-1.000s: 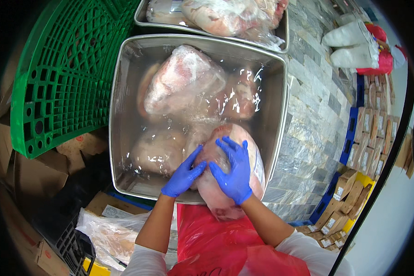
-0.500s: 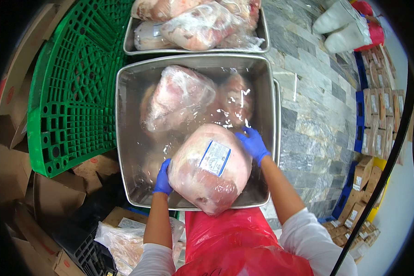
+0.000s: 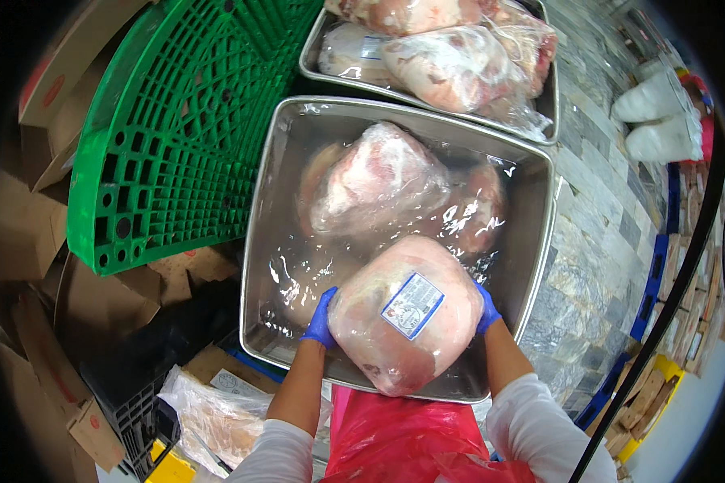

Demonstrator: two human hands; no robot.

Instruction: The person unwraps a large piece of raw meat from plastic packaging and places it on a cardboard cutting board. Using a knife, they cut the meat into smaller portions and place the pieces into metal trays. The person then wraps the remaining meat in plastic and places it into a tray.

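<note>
A large plastic-wrapped piece of meat (image 3: 379, 334), pale pink with a white and blue label (image 3: 412, 306), is held between my two blue-gloved hands at the near edge of a steel tub (image 3: 259, 241). My left hand (image 3: 321, 318) presses on its left side. On its right side rests my right hand (image 3: 486, 309), its fingers partly hidden behind the meat. Cloudy water fills the tub. Beyond the held piece, another wrapped piece of meat (image 3: 379, 181) pokes out of the water, and a further one (image 3: 482, 209) lies mostly under the surface to its right.
A second steel tub (image 3: 354, 79) with several wrapped meat pieces (image 3: 451, 68) stands beyond. Left of the tub leans a green plastic pallet (image 3: 169, 161). Cardboard boxes (image 3: 105, 302) lie at left, near a black crate (image 3: 137, 414). At right, boxes sit on pallets beyond a tiled floor (image 3: 596, 266).
My right hand has come down from the meat's upper right onto its side, and both hands now grip it. The view has turned, so the tubs appear tilted and farther right.
</note>
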